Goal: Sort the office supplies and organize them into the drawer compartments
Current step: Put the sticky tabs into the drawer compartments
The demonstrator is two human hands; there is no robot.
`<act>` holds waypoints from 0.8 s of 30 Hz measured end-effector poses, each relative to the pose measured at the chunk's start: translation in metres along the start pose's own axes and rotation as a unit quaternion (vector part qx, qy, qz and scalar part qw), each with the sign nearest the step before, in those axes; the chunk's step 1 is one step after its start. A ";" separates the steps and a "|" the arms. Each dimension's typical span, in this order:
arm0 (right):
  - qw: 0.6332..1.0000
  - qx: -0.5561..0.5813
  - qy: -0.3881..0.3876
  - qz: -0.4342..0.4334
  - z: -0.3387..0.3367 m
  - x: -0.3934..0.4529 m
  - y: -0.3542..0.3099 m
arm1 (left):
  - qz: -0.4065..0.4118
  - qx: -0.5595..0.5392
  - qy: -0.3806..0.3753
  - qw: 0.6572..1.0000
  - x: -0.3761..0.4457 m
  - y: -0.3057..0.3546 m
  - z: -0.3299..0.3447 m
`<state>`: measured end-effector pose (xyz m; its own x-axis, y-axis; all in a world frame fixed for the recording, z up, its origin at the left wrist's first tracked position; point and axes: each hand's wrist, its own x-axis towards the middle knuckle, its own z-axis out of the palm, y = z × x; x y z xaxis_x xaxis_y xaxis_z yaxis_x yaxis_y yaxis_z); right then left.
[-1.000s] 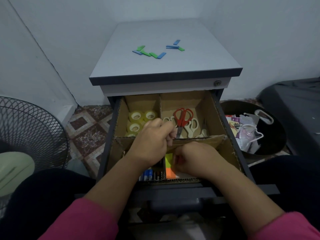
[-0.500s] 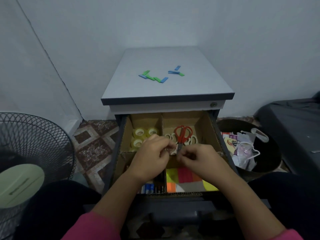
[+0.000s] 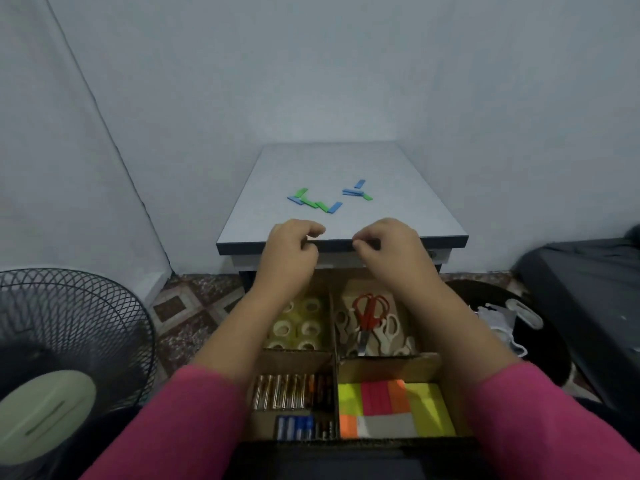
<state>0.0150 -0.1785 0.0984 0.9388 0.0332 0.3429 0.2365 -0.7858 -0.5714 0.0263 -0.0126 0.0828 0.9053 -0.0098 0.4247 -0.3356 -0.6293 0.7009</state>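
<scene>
Drawer [image 3: 429,367] below both raised, curled hands [image 3: 289,251].

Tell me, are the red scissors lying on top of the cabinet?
No, the red scissors lie in the drawer's back right compartment, on white scissors.

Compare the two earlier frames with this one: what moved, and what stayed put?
Both hands rose out of the open drawer to the cabinet's front edge: the left hand and right hand now hover there with fingers curled, nothing visibly held. Unchanged: the green and blue plastic strips on the grey cabinet top, the clear tape rolls, the red-handled scissors and the bright sticky notes.
</scene>
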 end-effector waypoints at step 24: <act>0.981 -0.148 -0.062 -0.110 0.035 0.135 0.050 | -0.133 0.067 0.112 0.982 0.133 -0.046 0.036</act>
<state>0.1623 -0.1916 0.0898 0.9006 0.2822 0.3307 0.3708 -0.8958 -0.2453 0.1710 -0.0127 0.0866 0.8709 0.3314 0.3630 -0.0438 -0.6833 0.7288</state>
